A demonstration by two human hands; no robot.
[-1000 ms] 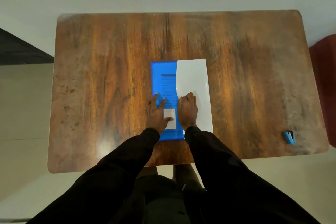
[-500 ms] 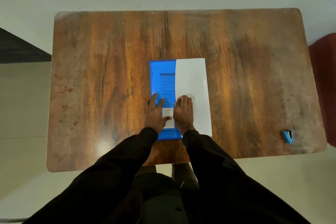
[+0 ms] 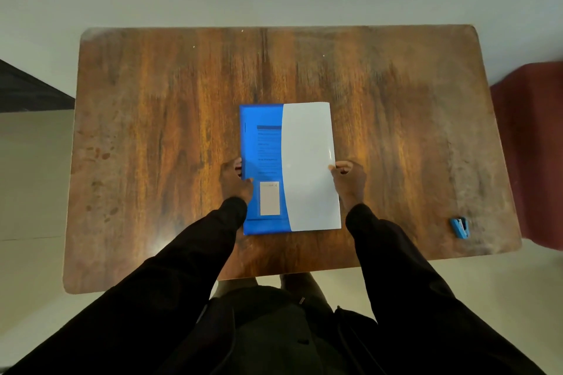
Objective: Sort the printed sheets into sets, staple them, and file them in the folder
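A blue translucent folder (image 3: 263, 143) lies shut in the middle of the wooden table (image 3: 152, 131), with printed sheets showing dimly through its blue cover. A white flap (image 3: 309, 167) covers its right half, and a small pale label sits near its lower left. My left hand (image 3: 236, 181) grips the folder's left edge, thumb on top. My right hand (image 3: 348, 178) pinches the right edge of the white flap. A small blue stapler (image 3: 460, 228) rests near the table's front right corner, far from both hands.
A dark red seat (image 3: 530, 146) stands just off the table's right side. The table's near edge runs close to my body. Pale floor surrounds the table, with a dark surface at the far left.
Both hands left the top of the folder, where they lay flat side by side, and moved apart to its left and right edges, which they now grip. The view sits slightly closer.
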